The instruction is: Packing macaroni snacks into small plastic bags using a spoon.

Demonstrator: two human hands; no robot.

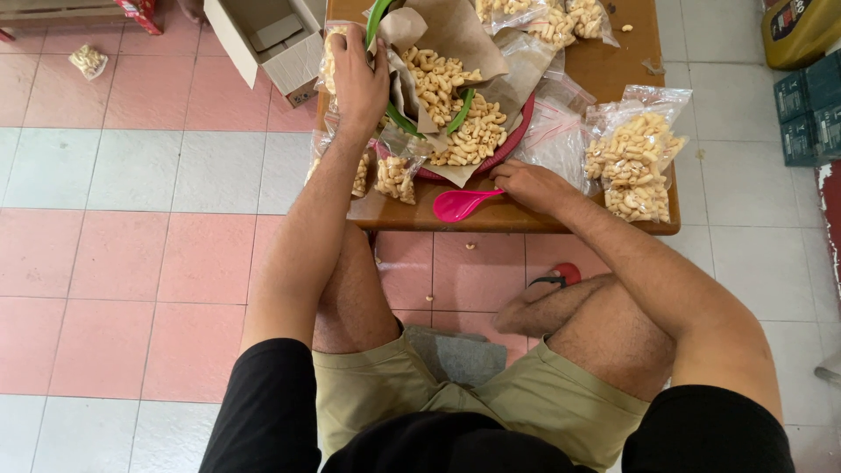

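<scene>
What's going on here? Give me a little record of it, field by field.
Setting: a person seated at a small wooden table over a pink and white tiled floor
Left hand: raised at the table's left side, gripping a clear bag of pale snack pieces
Right hand: holding a pink scoop at the table's near edge
Centre: heap of snack pieces on brown paper in a red tray
Right side: filled clear bag
Beyond the table: open cardboard box
</scene>
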